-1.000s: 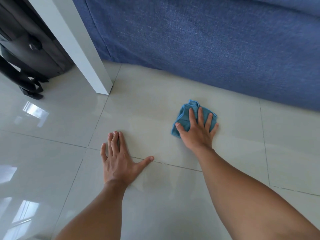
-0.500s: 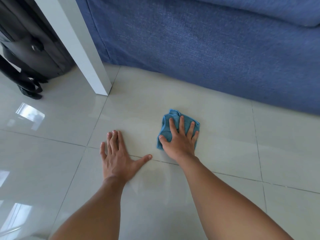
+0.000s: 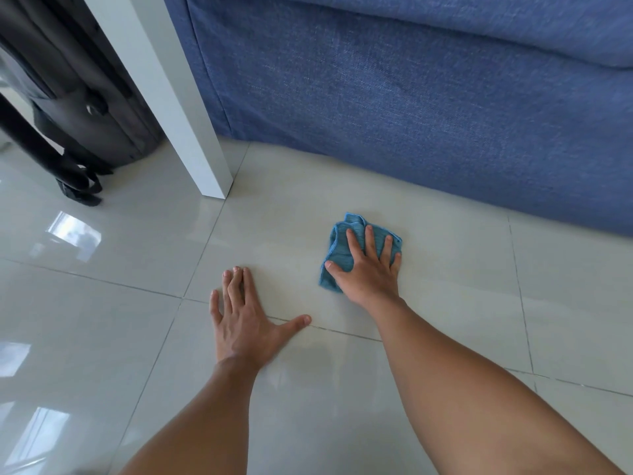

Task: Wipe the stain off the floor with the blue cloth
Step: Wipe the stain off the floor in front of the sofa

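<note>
The blue cloth [image 3: 340,250] lies bunched on the glossy pale floor tiles [image 3: 445,269], a little in front of the sofa. My right hand [image 3: 368,270] presses flat on top of it with fingers spread, covering most of it. My left hand [image 3: 245,323] rests palm down on the bare tile to the left and nearer me, fingers apart, holding nothing. I see no distinct stain; only a faint dull smear shows on the tile near my left wrist.
A blue fabric sofa [image 3: 411,97] fills the back and right. A white table leg [image 3: 191,132] stands on the floor at upper left. Behind it sits a black bag [image 3: 78,108] with straps trailing on the tiles.
My right hand slid the cloth toward me and left half a second ago, then pushed it back away toward the sofa. My left hand stayed planted.
</note>
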`<state>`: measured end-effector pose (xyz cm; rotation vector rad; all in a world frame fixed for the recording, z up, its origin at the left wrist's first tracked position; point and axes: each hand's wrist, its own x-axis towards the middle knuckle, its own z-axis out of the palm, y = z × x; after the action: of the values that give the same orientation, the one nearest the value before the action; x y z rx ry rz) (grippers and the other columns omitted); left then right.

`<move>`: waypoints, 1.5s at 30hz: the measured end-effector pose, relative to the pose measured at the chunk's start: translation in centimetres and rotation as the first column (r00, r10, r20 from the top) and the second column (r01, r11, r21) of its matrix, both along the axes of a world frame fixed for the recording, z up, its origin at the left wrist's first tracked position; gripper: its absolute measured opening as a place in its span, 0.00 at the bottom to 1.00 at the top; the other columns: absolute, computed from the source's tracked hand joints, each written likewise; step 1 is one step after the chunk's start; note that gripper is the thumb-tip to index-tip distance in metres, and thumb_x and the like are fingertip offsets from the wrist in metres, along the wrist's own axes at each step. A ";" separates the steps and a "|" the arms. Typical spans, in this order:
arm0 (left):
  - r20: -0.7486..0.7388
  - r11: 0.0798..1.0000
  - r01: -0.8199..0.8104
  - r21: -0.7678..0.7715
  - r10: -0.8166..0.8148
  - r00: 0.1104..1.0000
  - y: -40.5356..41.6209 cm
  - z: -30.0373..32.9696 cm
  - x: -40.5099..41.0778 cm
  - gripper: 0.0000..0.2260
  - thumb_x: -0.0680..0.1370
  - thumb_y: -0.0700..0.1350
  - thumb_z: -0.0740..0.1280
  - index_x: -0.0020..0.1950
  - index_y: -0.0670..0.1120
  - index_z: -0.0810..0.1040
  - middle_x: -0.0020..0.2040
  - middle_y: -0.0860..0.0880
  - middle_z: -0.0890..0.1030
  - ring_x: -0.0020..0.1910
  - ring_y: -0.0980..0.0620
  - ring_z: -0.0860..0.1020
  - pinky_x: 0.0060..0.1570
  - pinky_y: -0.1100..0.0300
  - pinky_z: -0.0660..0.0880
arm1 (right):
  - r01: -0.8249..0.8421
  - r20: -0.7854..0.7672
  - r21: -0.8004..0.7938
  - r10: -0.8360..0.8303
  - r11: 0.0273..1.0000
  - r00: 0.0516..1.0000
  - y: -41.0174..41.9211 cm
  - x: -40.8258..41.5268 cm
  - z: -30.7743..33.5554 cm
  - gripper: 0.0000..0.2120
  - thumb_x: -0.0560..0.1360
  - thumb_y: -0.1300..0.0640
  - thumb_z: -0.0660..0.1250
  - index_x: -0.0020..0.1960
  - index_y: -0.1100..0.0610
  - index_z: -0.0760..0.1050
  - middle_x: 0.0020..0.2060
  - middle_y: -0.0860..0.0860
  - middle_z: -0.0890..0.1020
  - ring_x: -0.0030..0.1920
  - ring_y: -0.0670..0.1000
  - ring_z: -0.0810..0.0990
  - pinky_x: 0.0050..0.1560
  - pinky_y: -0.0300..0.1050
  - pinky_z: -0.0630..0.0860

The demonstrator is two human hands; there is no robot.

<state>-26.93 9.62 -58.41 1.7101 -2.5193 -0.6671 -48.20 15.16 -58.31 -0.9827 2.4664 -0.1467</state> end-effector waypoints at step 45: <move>0.057 0.999 0.011 -0.053 -0.008 0.998 0.2 -0.7 -0.6 0.61 0.64 0.83 0.52 0.81 0.42 0.40 0.82 0.47 0.40 0.79 0.50 0.34 0.78 0.46 0.39 | -0.169 -0.132 -0.057 0.160 0.984 0.978 -5.9 -1.7 -1.3 0.39 0.75 0.26 0.51 0.81 0.39 0.46 0.82 0.43 0.42 0.81 0.57 0.37 0.78 0.61 0.36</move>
<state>-27.54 9.81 -59.07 1.7250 -2.5591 -0.5547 -49.95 9.21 -59.59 -1.2565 2.4935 -0.1177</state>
